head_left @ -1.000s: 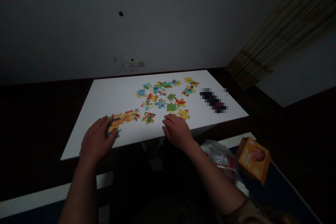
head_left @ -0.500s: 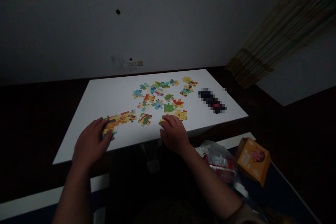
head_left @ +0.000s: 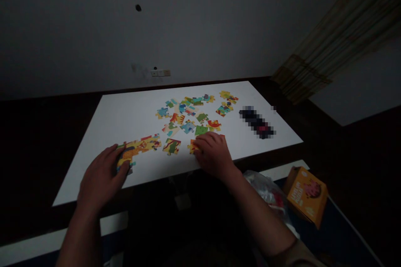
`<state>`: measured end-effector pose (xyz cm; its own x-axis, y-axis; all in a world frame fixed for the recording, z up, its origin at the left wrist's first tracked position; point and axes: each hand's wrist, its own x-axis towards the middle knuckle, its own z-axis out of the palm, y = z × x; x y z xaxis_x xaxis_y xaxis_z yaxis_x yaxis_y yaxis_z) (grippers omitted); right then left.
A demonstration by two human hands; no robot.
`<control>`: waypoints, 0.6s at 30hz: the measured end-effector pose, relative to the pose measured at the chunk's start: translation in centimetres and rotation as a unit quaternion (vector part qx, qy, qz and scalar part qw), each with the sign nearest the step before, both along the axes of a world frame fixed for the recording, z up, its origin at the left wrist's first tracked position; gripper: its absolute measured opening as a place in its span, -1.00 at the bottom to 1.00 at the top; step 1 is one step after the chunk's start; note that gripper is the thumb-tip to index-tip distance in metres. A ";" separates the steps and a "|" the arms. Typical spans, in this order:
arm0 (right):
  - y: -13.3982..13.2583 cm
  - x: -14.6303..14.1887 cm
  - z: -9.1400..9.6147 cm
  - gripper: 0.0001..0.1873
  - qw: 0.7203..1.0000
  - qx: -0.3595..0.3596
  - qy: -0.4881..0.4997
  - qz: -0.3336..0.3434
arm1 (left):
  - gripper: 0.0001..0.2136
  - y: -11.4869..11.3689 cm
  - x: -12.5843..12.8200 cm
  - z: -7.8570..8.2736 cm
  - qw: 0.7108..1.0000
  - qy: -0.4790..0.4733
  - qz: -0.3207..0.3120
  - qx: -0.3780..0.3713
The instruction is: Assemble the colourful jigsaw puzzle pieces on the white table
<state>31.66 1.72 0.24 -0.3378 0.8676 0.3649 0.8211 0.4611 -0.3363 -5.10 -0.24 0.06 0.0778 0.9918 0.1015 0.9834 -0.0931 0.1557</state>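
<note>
My left hand (head_left: 102,175) rests at the near left of the white table, thumb and fingers apart around the left end of a joined strip of jigsaw puzzle (head_left: 140,147). Part of that end is hidden by the fingers. My right hand (head_left: 214,154) has its fingers closed on an orange and yellow puzzle piece (head_left: 192,147) near the table's front edge. Just left of this piece lies a loose green and red puzzle piece (head_left: 171,146). Beyond the right hand are a green puzzle piece (head_left: 201,130) and a red and yellow puzzle piece (head_left: 214,125).
Several more loose pieces (head_left: 188,126) are scattered over the middle of the table (head_left: 125,112). A blurred-out dark object (head_left: 257,122) lies on its right side. An orange puzzle box (head_left: 307,196) and a clear plastic bag (head_left: 261,185) sit on a lower surface at right.
The piece at my right hand shows more of its orange and yellow face. That hand now covers the yellow piece beside it. The view has shifted slightly; my left hand stays by the strip.
</note>
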 end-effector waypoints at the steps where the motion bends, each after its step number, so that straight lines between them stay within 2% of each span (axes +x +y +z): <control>1: 0.5 0.6 0.2 -0.76 1.000 0.003 -0.002 -0.013 | -0.48 0.1 0.0 -0.1 1.000 0.001 0.002 0.003; 5: 2.5 2.6 -0.1 -0.75 0.998 0.003 -0.021 -0.059 | -0.48 0.2 -0.3 -0.6 1.000 -0.001 0.011 0.015; 8: 3.4 3.1 -0.8 -0.68 0.997 -0.004 -0.035 -0.074 | -0.48 0.5 -0.1 -0.7 1.000 -0.010 0.026 0.006; 12: 3.8 2.9 -1.1 -0.59 0.996 -0.024 -0.047 -0.067 | -0.48 1.0 0.9 -0.7 0.999 -0.009 0.034 0.026; 18: 3.7 3.0 -0.5 -0.66 0.997 -0.041 -0.034 -0.055 | -0.50 1.6 1.9 -0.9 0.999 0.008 0.026 0.047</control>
